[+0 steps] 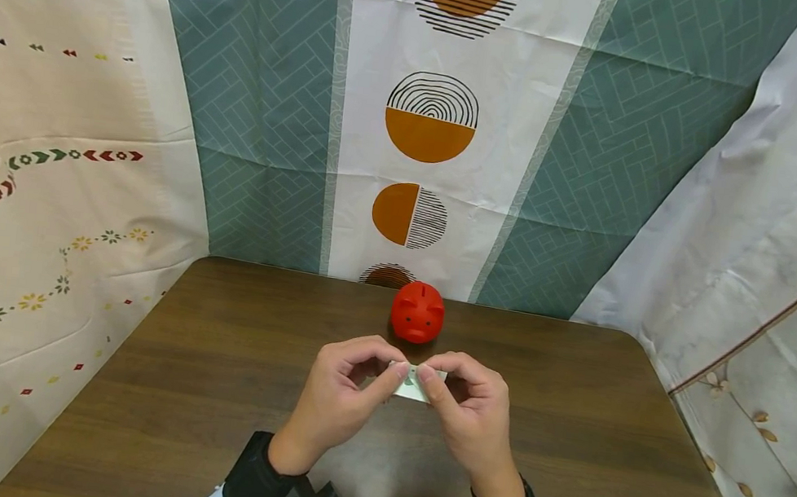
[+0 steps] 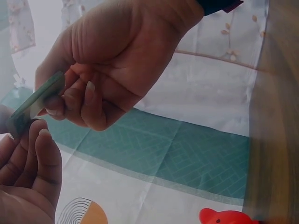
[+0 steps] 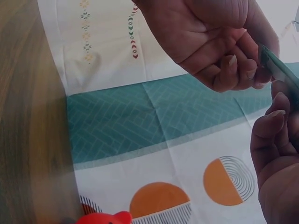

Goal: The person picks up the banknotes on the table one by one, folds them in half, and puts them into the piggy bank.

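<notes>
Between both hands is a small folded banknote (image 1: 412, 391), pale green and white, held above the tabletop. My left hand (image 1: 340, 396) pinches its left end between thumb and forefinger. The right hand (image 1: 476, 413) pinches the opposite end in the same manner. The thumbs lie on the near face, close to each other. Seen edge-on in the left wrist view, the banknote (image 2: 36, 101) looks thin and layered. Just beyond the hands stands a red piggy bank (image 1: 417, 312), facing me, with a slot on top. Neither hand touches it.
A dark brown wooden table (image 1: 205, 390) spreads under the hands. Behind it hangs a green and white patterned cloth (image 1: 263, 143). Cream cloth (image 1: 59, 243) borders the left side, and a white floral cloth (image 1: 730, 319) the right.
</notes>
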`<state>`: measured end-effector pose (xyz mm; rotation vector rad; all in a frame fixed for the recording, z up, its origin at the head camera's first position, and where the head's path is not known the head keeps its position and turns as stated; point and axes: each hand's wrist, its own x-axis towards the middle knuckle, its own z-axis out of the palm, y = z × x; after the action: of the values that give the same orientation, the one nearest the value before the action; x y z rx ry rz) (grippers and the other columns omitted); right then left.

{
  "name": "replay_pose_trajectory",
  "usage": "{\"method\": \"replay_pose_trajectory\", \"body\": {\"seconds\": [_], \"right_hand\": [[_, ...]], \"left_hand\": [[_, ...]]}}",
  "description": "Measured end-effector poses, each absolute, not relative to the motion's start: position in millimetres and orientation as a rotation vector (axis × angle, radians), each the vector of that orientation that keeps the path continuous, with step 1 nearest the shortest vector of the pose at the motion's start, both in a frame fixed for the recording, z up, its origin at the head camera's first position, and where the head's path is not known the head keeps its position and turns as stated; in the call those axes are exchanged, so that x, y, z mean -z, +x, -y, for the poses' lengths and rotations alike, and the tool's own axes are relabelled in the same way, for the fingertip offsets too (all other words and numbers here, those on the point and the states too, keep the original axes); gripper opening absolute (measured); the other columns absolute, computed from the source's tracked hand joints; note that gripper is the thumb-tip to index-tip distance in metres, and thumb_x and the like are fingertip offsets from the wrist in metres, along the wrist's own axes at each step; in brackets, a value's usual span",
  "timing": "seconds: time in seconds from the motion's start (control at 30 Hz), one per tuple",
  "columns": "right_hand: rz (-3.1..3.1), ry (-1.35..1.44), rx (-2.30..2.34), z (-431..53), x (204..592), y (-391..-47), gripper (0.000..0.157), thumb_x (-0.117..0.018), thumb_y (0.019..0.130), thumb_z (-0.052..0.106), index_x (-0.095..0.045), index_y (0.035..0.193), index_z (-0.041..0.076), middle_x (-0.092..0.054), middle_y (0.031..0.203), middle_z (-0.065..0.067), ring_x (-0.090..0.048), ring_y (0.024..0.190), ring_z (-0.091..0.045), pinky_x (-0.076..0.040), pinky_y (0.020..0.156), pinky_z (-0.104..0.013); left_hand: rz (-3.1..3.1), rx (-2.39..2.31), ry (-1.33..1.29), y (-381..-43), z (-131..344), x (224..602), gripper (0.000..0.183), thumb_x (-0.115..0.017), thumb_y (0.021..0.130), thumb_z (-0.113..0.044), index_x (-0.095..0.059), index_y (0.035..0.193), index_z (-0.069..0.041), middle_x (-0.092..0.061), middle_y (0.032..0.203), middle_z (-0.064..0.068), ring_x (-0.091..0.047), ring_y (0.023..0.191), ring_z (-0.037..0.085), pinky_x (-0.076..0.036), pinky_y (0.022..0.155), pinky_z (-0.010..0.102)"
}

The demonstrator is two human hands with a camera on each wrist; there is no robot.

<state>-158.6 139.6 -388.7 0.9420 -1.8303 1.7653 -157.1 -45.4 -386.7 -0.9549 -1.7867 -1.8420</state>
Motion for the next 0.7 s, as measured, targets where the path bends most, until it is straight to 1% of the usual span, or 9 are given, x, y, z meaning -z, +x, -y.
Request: {"method": "replay_pose_trajectory", "body": {"seconds": [0.17, 0.3, 0.57, 0.7], "right_hand": [[1.849, 0.87, -1.781, -141.2, 388.7, -157.9, 0.018, -0.063, 0.089, -0.016, -0.07, 0.097, -0.001, -0.063, 0.078, -0.005, -0.055, 0.063, -0.013, -0.049, 0.05, -0.025], [1.858, 0.849, -1.768, -142.4, 388.7, -158.1, 0.018, -0.063, 0.09, -0.016, -0.07, 0.097, -0.002, -0.064, 0.078, -0.005, -0.054, 0.062, -0.014, -0.048, 0.05, -0.025], [1.829, 0.828, -1.809, -143.9, 387.3, -158.1, 0.015, -0.063, 0.091, -0.015, -0.07, 0.097, -0.003, -0.066, 0.082, -0.003, -0.055, 0.061, -0.015, -0.05, 0.049, -0.026], [1.814, 0.839, -1.818, -144.7, 386.8, -159.0, 0.015, -0.063, 0.09, -0.015, -0.07, 0.096, -0.003, -0.066, 0.08, -0.003, -0.055, 0.06, -0.015, -0.048, 0.048, -0.026]], "left_hand": [[1.778, 1.868, -0.916, -156.5, 47.3, 385.7, 0.012, -0.065, 0.095, 0.005, -0.071, 0.095, -0.005, -0.064, 0.078, 0.009, -0.055, 0.06, 0.013, -0.053, 0.05, 0.026], [1.775, 1.856, -0.916, -157.0, 48.3, 385.5, 0.013, -0.065, 0.094, 0.006, -0.072, 0.093, -0.005, -0.062, 0.075, 0.008, -0.054, 0.06, 0.013, -0.051, 0.05, 0.026], [1.79, 1.857, -0.879, -156.6, 49.5, 384.0, 0.012, -0.066, 0.095, 0.006, -0.073, 0.095, -0.004, -0.066, 0.08, 0.011, -0.058, 0.059, 0.015, -0.056, 0.051, 0.028], [1.79, 1.841, -0.868, -156.3, 50.1, 383.2, 0.013, -0.066, 0.094, 0.006, -0.073, 0.093, -0.005, -0.066, 0.078, 0.01, -0.058, 0.058, 0.014, -0.055, 0.051, 0.027]]}}
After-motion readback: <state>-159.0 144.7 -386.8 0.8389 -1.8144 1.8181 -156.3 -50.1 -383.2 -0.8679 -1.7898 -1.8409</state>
